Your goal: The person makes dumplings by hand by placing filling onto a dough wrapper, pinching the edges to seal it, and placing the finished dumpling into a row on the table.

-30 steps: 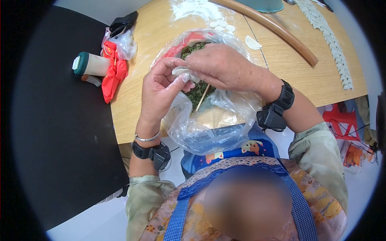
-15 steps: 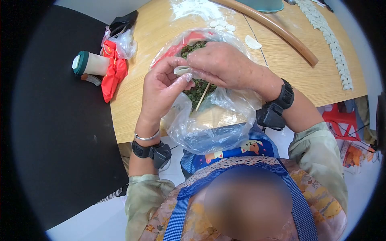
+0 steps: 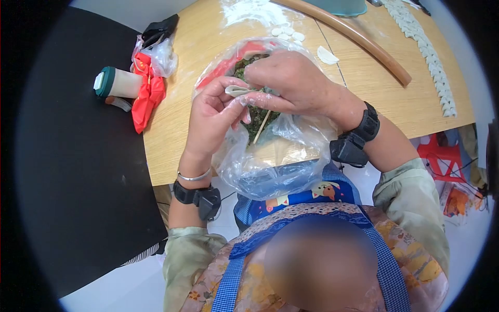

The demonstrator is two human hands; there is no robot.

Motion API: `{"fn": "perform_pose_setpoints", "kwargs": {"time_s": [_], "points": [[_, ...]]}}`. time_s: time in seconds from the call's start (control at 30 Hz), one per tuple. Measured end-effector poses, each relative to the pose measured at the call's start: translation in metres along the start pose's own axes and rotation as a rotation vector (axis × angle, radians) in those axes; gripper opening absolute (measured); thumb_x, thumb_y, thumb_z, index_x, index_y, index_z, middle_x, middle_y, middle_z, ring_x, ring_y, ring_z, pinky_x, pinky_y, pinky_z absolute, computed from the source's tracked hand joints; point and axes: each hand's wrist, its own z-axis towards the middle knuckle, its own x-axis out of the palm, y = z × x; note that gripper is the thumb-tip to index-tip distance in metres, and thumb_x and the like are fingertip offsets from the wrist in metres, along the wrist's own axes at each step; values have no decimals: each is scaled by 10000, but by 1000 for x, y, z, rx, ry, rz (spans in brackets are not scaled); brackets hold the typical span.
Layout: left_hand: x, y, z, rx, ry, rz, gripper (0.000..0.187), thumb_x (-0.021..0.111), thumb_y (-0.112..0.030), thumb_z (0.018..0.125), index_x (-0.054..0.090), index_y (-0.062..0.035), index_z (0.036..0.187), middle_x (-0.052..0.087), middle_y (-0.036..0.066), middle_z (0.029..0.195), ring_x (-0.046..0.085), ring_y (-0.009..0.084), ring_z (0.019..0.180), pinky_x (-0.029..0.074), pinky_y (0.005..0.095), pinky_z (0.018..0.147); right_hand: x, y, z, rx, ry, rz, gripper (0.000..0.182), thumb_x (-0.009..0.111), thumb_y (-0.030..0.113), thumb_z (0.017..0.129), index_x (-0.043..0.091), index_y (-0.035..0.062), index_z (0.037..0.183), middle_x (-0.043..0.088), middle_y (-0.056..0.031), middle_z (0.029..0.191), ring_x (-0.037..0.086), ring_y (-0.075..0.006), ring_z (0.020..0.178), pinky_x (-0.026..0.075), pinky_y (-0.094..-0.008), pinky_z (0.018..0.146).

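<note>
Between my two hands is a small folded dough wrapper [image 3: 237, 90], pale and curved, over the bag of greens. My left hand [image 3: 214, 110] pinches its near side with thumb and fingers. My right hand [image 3: 291, 83] is closed at its right end, thumb stretched along the edge; its fingertips are partly hidden. Under them, chopped green filling [image 3: 257, 118] with a light stick [image 3: 263, 126] in it lies in a clear plastic bag [image 3: 249, 169] with red on its far side.
On the wooden table [image 3: 182, 125] are dough rounds [image 3: 284, 32], a half-moon piece [image 3: 327, 55], a long wooden rod [image 3: 358, 39] and a row of dumplings [image 3: 434, 70]. At left are a cup [image 3: 125, 83] and a red bag [image 3: 143, 106].
My right fingers have lifted and loosened slightly at the wrapper, showing more of my thumb. My left hand has shifted a little to the right.
</note>
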Motion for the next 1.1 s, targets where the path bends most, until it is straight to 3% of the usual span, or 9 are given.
{"fn": "perform_pose_setpoints", "kwargs": {"time_s": [0.13,0.23,0.4,0.53,0.63,0.73,0.8,0.9,1.1], "points": [[7,-4,-1,32,-13,81,252,590,7,877,512,-16,1116,625,26,894,608,72,710,448,167,574,1,0,0,-27,33,29,171,612,229,856,555,68,846,544,-118,720,542,-350,699,425,-431,624],[4,-4,-1,19,5,127,276,595,14,871,503,-16,1130,619,28,917,604,70,743,468,178,616,2,0,0,-17,62,-29,202,603,232,851,629,54,944,641,-104,798,616,-320,749,491,-419,640],[6,0,0,81,-19,54,271,594,10,874,512,-13,1131,620,27,936,597,74,824,488,204,684,4,1,0,18,68,-125,124,602,175,840,607,59,885,633,-103,769,621,-317,736,493,-419,638],[4,3,3,87,-12,-83,208,594,7,878,555,-3,1083,626,33,977,598,88,898,486,233,795,7,2,1,-1,-7,-128,124,605,185,850,584,62,839,620,-113,748,616,-322,727,491,-426,637],[6,0,2,113,-44,-21,179,597,6,879,579,-1,1057,628,38,995,600,96,922,477,241,839,1,1,1,6,-42,-33,176,618,230,855,568,67,810,601,-122,725,607,-329,712,484,-425,625],[5,3,3,147,-23,39,197,603,7,874,582,0,1070,628,38,988,599,100,936,477,242,842,-3,0,0,48,33,41,210,629,263,855,566,70,802,592,-126,714,599,-333,701,475,-420,610],[5,4,2,152,-14,71,204,606,10,870,581,2,1072,627,38,994,599,100,938,476,244,845,-1,0,0,36,30,72,225,612,261,865,525,62,802,520,-122,689,533,-339,671,412,-414,592],[5,6,2,169,-7,105,219,610,16,863,572,2,1078,622,38,1010,597,100,944,474,247,853,-1,2,1,20,35,-4,188,625,253,859,595,68,846,604,-124,725,595,-335,696,468,-416,597],[8,7,2,190,-22,62,260,600,20,868,534,-8,1119,609,34,1031,587,95,970,469,248,863,5,2,1,7,-8,52,141,608,195,865,592,56,864,605,-136,744,598,-332,706,472,-408,623]]}}
